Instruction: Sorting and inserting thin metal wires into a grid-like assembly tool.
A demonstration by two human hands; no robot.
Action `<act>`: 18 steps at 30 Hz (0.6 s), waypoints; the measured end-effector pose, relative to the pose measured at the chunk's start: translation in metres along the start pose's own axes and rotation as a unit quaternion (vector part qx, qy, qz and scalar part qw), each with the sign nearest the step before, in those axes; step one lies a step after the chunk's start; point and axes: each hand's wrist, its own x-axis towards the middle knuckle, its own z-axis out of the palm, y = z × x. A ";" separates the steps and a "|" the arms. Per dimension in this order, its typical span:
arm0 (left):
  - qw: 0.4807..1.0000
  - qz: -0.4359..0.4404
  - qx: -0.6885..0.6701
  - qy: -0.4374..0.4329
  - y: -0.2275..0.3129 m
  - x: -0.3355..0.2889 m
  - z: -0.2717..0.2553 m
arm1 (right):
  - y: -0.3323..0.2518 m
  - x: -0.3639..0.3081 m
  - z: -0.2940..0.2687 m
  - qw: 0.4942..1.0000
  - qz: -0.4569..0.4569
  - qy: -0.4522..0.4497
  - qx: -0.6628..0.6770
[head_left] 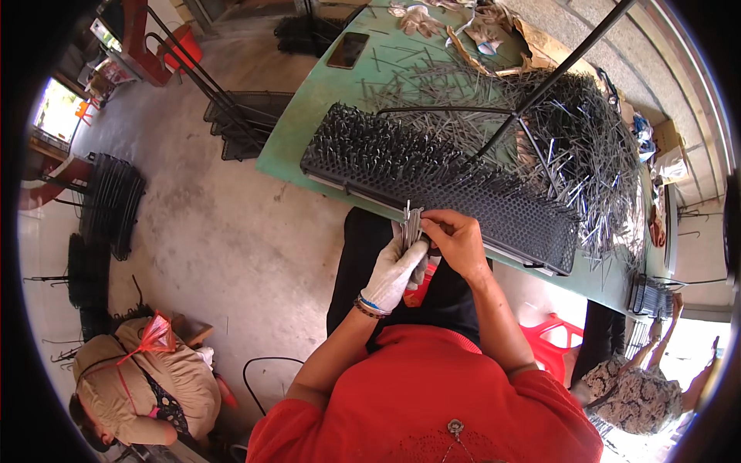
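"Where do we have the bundle of thin metal rods [412, 229]?"

"In our left hand [395, 272], the one in the white glove. We're holding it just beside the near edge of the green table [287, 150], with the rod ends pointing toward the table and one end standing out past the others."

"How firm is our grip?"

"Our gloved fingers are wrapped around the bundle, thumb against its side. How hard they squeeze, we can't tell."

"And our right hand [461, 239]?"

"Bare, with its thumb and fingers bent in close together at the right side of the bundle, touching it. We can't tell whether they pinch a single rod, because the fingertips are partly hidden."

"What lies in front of us?"

"A long black perforated rack [494, 204], set along the table's near edge. Short dark pins [370, 143] crowd its left end, and the mesh shows toward its right end."

"Beyond that?"

"A heap of loose rods [587, 131] behind the rack, thickest toward the table's right end. A black bar [563, 65] crosses above it at a slant. We also see a phone [348, 50] by the left edge and a crumpled glove [417, 21] near the far edge."
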 end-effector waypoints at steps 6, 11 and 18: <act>0.999 0.009 -0.046 0.013 -0.009 0.000 0.001 | 0.003 -0.003 0.002 1.000 0.020 0.004 0.009; 0.993 0.027 -0.097 0.058 -0.004 0.002 -0.003 | -0.008 -0.008 -0.003 0.999 0.034 0.008 0.033; 0.980 0.039 -0.159 0.111 -0.004 0.001 -0.025 | -0.033 0.011 0.009 0.987 -0.097 0.102 0.076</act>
